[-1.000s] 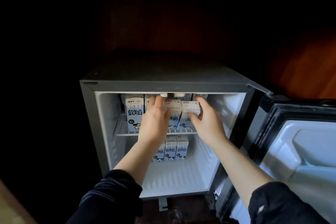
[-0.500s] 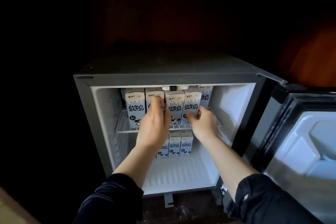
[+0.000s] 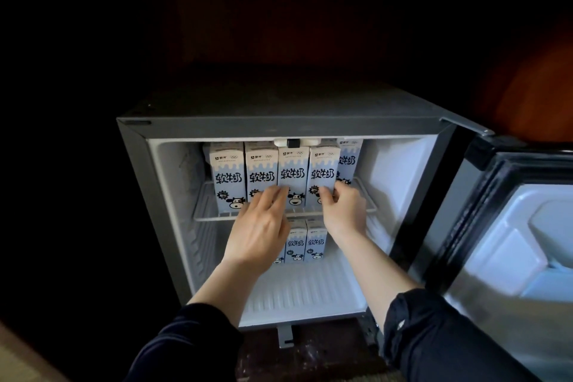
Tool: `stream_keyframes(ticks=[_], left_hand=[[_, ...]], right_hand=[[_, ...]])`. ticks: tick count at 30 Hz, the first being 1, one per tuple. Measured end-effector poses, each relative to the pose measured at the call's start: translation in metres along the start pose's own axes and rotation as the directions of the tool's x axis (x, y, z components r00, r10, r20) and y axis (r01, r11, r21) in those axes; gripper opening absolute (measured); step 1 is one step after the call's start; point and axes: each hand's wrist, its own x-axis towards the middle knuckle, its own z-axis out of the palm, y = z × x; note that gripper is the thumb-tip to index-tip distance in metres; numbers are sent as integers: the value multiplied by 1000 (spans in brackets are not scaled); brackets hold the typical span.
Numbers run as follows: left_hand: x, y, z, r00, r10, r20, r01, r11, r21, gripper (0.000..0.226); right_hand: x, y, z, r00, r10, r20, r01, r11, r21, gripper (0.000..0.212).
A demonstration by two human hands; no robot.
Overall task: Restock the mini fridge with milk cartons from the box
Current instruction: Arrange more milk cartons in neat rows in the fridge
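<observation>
The mini fridge stands open, lit white inside. Several light-blue milk cartons with cow prints stand upright in a row on the upper wire shelf. My left hand lies flat, fingertips touching the lower fronts of the second carton and third carton. My right hand pinches the lower right corner of the fourth carton. Another carton stands further back on the right. More cartons stand at the back of the fridge floor, partly hidden by my left hand. The box is out of view.
The fridge door hangs open to the right, its white inner liner facing me. A dark wooden cabinet surrounds the fridge. The ribbed fridge floor lies in front of the lower cartons. A metal foot bracket sticks out below the fridge.
Both hands have slid down from the carton tops to their lower fronts. The right-hand carton, tilted a second ago, now stands upright in the row.
</observation>
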Motion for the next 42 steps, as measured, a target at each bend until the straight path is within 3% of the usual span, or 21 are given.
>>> stream_keyframes(ticks=[6, 11, 16, 23, 29, 32, 38, 42], left_hand=[[-2, 4, -4, 997, -31, 77, 28, 999, 45, 49], [-8, 15, -13, 971, -104, 218, 91, 994, 66, 41], [-19, 46, -39, 874, -104, 474, 67, 993, 94, 31], [-37, 97, -77, 842, 33, 538, 0, 998, -60, 28], [-62, 170, -110, 739, 189, 647, -140, 982, -126, 34], [-78, 214, -110, 679, 272, 682, -217, 962, -167, 35], [-117, 297, -80, 603, 423, 676, -376, 899, -227, 33], [-151, 337, -48, 519, 444, 731, -401, 881, -250, 32]], right_hand=[[-3, -1, -4, 998, 13, 64, -14, 1000, 9, 29], [-10, -13, -22, 990, 30, 137, -18, 996, -89, 38], [-28, -25, -66, 954, -23, 300, 134, 925, -356, 42], [-70, -16, -157, 872, -54, 487, 303, 841, -449, 35], [-123, 8, -241, 895, -41, 445, 305, 783, -541, 43], [-152, 32, -281, 916, 8, 402, 260, 749, -609, 36], [-209, 95, -343, 931, 158, 330, 107, 744, -659, 27], [-248, 146, -365, 908, 267, 322, 15, 749, -663, 22]])
